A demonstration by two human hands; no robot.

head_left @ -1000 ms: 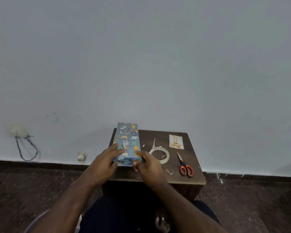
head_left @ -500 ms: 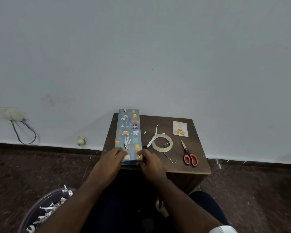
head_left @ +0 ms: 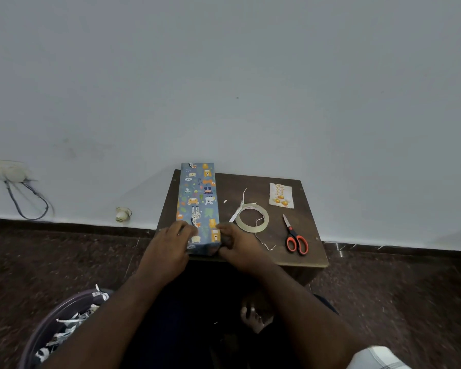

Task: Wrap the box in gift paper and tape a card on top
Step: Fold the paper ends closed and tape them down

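Note:
A long box (head_left: 198,201) wrapped in blue animal-print gift paper lies lengthwise on the left part of a small brown table (head_left: 306,249). My left hand (head_left: 168,249) grips its near left corner, fingers lying over the top. My right hand (head_left: 237,249) holds the near right corner, thumb on the top edge and fingers curled at the end face. A small white card (head_left: 281,195) with orange marks lies at the table's back right. A roll of clear tape (head_left: 252,218) with a loose strip rests beside the box.
Orange-handled scissors (head_left: 294,239) lie right of the tape. Small paper scraps dot the table. A purple bin (head_left: 56,323) holding paper cuttings stands on the dark floor at lower left. A wall socket with a cable (head_left: 24,193) sits far left. My bare foot (head_left: 253,315) shows under the table.
The camera tilted downward, bringing the bin into view. Both hands slid toward the near end of the box and now hold its two corners.

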